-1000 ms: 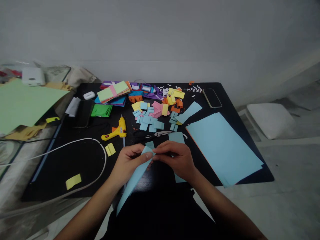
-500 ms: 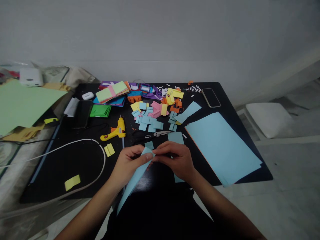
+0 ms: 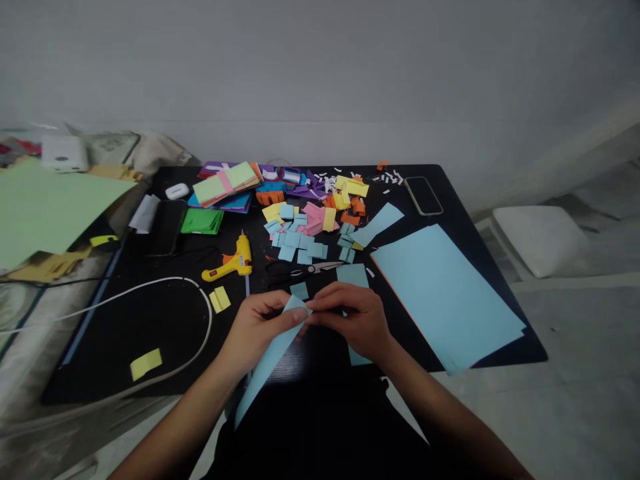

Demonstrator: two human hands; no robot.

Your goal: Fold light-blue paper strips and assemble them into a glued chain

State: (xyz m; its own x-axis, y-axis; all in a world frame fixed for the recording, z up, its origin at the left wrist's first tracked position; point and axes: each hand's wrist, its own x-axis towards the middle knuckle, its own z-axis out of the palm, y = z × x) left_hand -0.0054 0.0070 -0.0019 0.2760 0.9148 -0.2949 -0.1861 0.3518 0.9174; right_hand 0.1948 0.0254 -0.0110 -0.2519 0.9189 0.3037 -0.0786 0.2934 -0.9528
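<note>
A long light-blue paper strip (image 3: 271,360) slants down toward my lap, its upper end pinched between the thumb and fingers of my left hand (image 3: 257,327). At that same upper end, the fingertips of my right hand (image 3: 353,317) are closed on the strip's tip. Just beyond my hands lie a small blue paper piece (image 3: 299,291) and scissors (image 3: 320,267). Another blue paper (image 3: 353,274) is partly covered by my right hand. Small folded blue pieces (image 3: 305,248) are heaped farther back.
A yellow glue gun (image 3: 235,260) and a white cable (image 3: 207,313) are on the left of the black table (image 3: 170,307). Large blue sheets (image 3: 445,293) and a phone (image 3: 423,196) lie right. Colored paper stacks (image 3: 227,183) and scraps line the back.
Both hands keep their hold on the strip in nearly the same place. The whole view has shifted very slightly.
</note>
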